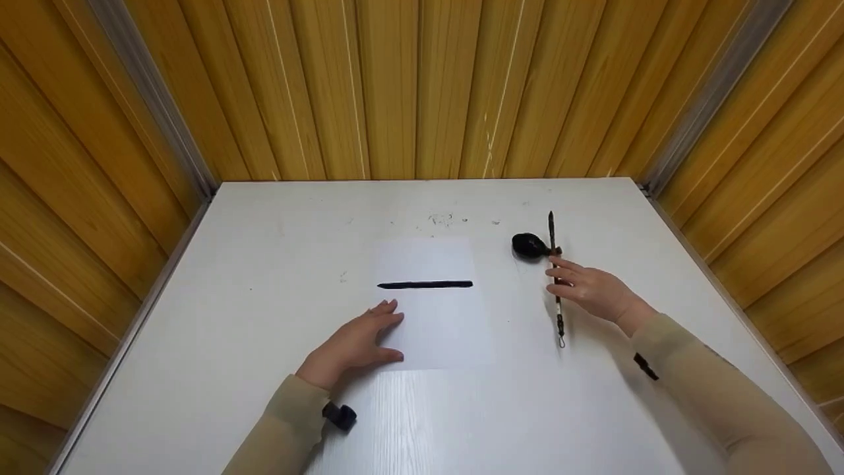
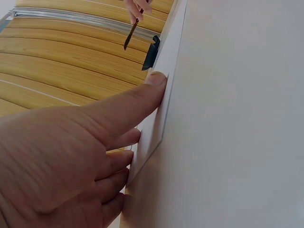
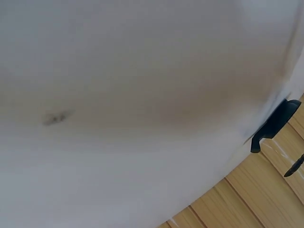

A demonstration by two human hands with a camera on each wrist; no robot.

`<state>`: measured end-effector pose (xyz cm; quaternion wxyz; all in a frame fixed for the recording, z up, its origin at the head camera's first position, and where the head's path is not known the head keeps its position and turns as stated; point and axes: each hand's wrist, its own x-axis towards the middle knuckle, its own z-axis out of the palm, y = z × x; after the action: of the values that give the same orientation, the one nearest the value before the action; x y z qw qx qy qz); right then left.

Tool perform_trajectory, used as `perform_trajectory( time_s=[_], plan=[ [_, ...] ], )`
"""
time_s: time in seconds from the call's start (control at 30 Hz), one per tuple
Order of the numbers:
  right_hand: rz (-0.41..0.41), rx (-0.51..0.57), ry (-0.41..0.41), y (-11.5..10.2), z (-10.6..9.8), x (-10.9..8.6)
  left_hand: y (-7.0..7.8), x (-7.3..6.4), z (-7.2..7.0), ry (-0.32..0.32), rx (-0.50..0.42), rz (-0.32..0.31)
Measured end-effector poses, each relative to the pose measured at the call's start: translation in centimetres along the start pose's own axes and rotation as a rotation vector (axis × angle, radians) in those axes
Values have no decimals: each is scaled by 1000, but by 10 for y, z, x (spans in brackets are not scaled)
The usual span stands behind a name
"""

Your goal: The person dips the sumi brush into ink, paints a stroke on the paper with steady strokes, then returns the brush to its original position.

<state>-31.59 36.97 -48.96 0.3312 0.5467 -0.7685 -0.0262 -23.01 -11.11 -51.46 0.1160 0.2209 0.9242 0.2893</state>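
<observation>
A sheet of white paper (image 1: 435,330) lies on the table with a thick black horizontal stroke (image 1: 425,285) across it. My left hand (image 1: 356,340) rests on the paper's left edge, fingers and thumb spread; in the left wrist view its thumb (image 2: 154,80) touches the sheet near a corner. To the right, my right hand (image 1: 597,290) pinches a writing brush (image 1: 552,227) around the middle of its handle. The brush's dark tip (image 3: 294,167) points away from me, and a hanging loop is at the near end. Just left of the brush is a small black ink dish (image 1: 529,247) with a short handle.
The white table (image 1: 198,316) has small dark smudges (image 1: 442,218) beyond the paper. Wood-patterned panels (image 1: 389,86) stand along its back and both sides, with metal posts at the rear corners. Black straps with a small device show at my left sleeve (image 1: 280,422).
</observation>
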Motion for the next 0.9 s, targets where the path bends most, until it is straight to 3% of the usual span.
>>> perform_trajectory(
  time_s=[0.17, 0.37, 0.63, 0.9],
  plan=[
    [5, 34, -72, -1, 3, -7, -1, 2, 1, 2, 2, -7],
    [-8, -11, -148, -3, 7, -13, 0, 3, 3, -2, 5, -28],
    [-29, -74, -156, -4, 12, -15, 0, 3, 2, -4, 9, -30],
    [-10, -46, -145, -4, 13, -16, 1, 2, 1, -3, 4, -21]
  ],
)
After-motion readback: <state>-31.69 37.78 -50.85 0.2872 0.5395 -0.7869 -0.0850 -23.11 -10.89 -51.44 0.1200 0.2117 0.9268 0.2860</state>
